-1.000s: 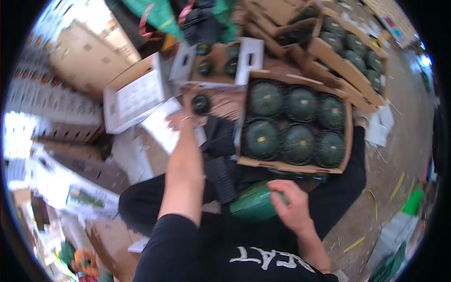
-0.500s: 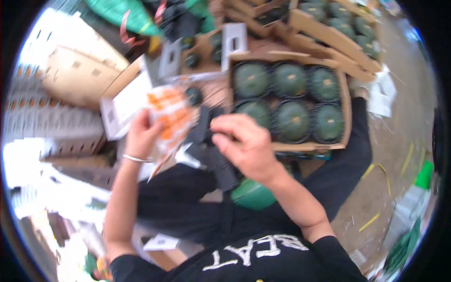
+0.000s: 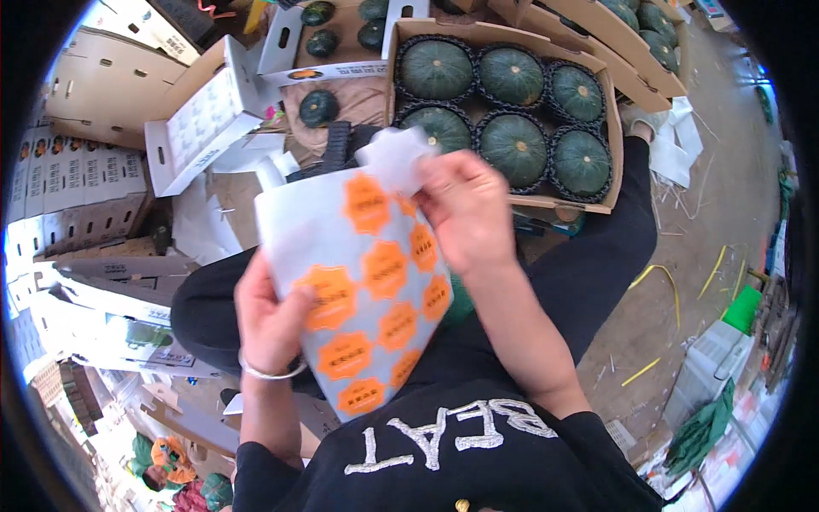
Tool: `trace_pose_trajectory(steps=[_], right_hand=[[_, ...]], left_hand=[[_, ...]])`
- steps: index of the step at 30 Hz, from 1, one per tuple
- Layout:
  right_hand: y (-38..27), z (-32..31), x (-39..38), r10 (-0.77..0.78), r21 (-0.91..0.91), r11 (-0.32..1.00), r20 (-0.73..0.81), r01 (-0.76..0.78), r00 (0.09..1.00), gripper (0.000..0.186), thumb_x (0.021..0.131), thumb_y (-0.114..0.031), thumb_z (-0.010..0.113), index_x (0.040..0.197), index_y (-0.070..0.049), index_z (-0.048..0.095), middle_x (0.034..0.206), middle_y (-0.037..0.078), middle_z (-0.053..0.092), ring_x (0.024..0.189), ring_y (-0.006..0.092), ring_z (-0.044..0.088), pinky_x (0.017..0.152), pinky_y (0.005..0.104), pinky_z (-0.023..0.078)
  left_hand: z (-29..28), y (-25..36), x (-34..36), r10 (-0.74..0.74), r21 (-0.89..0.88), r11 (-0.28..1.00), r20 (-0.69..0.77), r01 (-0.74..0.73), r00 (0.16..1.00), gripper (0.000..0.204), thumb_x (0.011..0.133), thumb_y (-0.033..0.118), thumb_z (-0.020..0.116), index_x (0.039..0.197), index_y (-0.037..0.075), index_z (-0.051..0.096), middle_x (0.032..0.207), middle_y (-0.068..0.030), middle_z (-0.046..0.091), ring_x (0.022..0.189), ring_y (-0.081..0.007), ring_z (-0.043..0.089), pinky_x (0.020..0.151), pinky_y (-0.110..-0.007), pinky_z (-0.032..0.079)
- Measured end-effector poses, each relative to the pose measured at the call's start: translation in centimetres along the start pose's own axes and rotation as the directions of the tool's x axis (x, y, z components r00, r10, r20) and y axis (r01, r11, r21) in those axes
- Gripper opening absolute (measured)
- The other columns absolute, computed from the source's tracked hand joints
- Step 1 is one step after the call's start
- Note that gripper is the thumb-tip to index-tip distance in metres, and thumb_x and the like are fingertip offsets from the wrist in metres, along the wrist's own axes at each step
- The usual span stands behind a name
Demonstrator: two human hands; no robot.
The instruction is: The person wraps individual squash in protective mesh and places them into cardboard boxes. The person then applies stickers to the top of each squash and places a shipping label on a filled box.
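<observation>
My left hand (image 3: 269,311) is closed on the left edge of a pale sheet (image 3: 294,224) of orange scalloped stickers (image 3: 386,269), its thumb lying on the printed face. The sheet hangs tilted over my lap. At its upper right corner, my right hand (image 3: 465,205) pinches a sticker (image 3: 394,158) that shows its white back. Whether this sticker is fully off the sheet, I cannot tell. Just beyond my right hand stands an open cardboard box (image 3: 533,201) of dark green pumpkins (image 3: 512,149), each in a black mesh sleeve.
One small pumpkin (image 3: 318,108) sits on brown cloth beyond the sheet. A white-sided box (image 3: 328,72) with several pumpkins lies behind it. Stacked cartons (image 3: 94,183) fill the left. Yellow strapping (image 3: 670,286) and a grey crate (image 3: 712,358) lie on the right floor.
The sheet has come nearer my body and turned its stickers toward me. My right hand has moved up beside it and now pinches a white-backed sticker. The view has shifted.
</observation>
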State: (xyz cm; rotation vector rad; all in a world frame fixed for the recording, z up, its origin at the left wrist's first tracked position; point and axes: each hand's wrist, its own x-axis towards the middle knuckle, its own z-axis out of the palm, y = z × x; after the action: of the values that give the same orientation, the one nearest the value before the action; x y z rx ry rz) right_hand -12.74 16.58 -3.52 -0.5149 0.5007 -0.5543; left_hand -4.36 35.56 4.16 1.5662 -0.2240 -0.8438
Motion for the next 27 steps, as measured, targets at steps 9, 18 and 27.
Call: trace_pose_trajectory(steps=[9,18,27], right_hand=[[-1.9,-4.6,6.4,-0.133,-0.598,-0.520,0.762,0.610,0.633,0.015,0.068,-0.011,0.067,0.071,-0.003,0.054,0.076,0.008,0.055,0.076,0.0261,0.055,0.068,0.0333,0.047],[-3.4,-5.1,9.9,0.479,-0.220,-0.494,0.739,0.841,0.474,0.057,0.080,-0.035,0.059,0.125,-0.002,0.045,0.133,0.014,0.042,0.126,0.0267,0.036,0.101,0.0416,0.032],[-4.1,1.2,6.9,0.546,-0.644,-0.477,0.316,0.599,0.775,0.034,0.062,-0.035,0.070,0.079,-0.007,0.063,0.101,0.014,0.057,0.099,0.0314,0.052,0.083,0.0451,0.043]], left_hand=[[-5.6,0.4,2.1,0.113,0.005,0.993,-0.263,-0.115,0.958,0.036,0.078,-0.003,0.049,0.113,-0.009,0.048,0.105,-0.0142,0.060,0.093,-0.0168,0.058,0.087,-0.029,0.043],[-5.9,-0.9,4.2,0.087,0.064,0.995,-0.276,-0.072,0.957,0.027,0.087,0.006,0.053,0.110,-0.008,0.052,0.103,-0.0118,0.061,0.092,-0.0128,0.057,0.084,-0.025,0.043],[-2.4,-0.7,6.1,0.161,0.301,0.950,-0.243,-0.083,0.957,0.028,0.091,0.018,0.049,0.082,-0.007,0.059,0.074,-0.0009,0.058,0.069,-0.0070,0.049,0.060,-0.024,0.039]])
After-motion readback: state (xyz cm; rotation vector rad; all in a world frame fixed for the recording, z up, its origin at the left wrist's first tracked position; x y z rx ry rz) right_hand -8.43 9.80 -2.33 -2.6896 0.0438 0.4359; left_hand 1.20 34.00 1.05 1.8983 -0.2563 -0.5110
